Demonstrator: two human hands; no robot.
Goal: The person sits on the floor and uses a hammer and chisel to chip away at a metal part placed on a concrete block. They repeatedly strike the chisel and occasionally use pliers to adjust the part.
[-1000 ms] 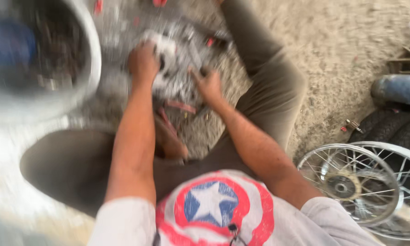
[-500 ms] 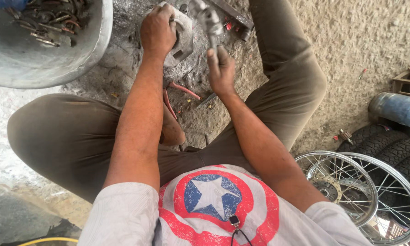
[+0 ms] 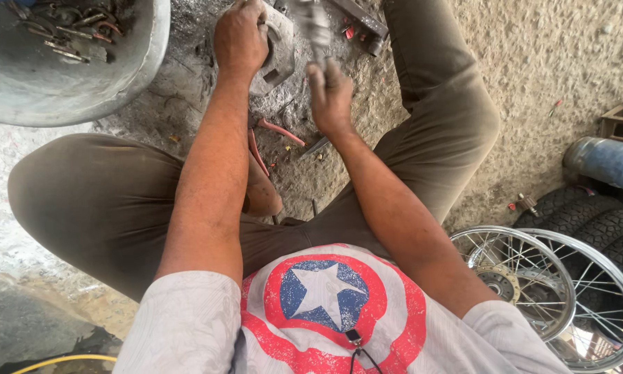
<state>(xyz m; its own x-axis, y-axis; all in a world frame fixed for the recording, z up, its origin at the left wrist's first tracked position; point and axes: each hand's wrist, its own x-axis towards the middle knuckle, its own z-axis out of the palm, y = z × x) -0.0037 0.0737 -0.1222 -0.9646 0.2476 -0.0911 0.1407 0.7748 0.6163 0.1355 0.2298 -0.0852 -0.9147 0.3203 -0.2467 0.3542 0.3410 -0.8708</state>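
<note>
The person sits cross-legged on the gritty floor [image 3: 554, 62], both arms stretched forward between the knees. The left hand [image 3: 240, 38] is clamped over the top of a grey metal casting [image 3: 275, 55], fingers curled round its far edge, so the part rests on the ground directly under and just to the right of that hand. The right hand [image 3: 331, 93] is closed around the lower end of a metal tool [image 3: 315, 24], blurred in this view, whose long axis runs straight away from the body, up and forward from the fist toward the top of the frame. The tool's far end lies just to the right of the casting, near it but whether touching cannot be told through the blur. The left hand is the nearer one to the casting, being on it; the right is just beside, a little closer to the body. Between the forearms and nearer the body, a pink-handled tool [image 3: 278, 130] lies on the floor. Left of the left hand stands a large metal basin [image 3: 128, 76] with small dark hardware inside. Far to the right of the right arm, spoked wheels [image 3: 533, 284] lean beside stacked tyres [image 3: 588, 221].
</note>
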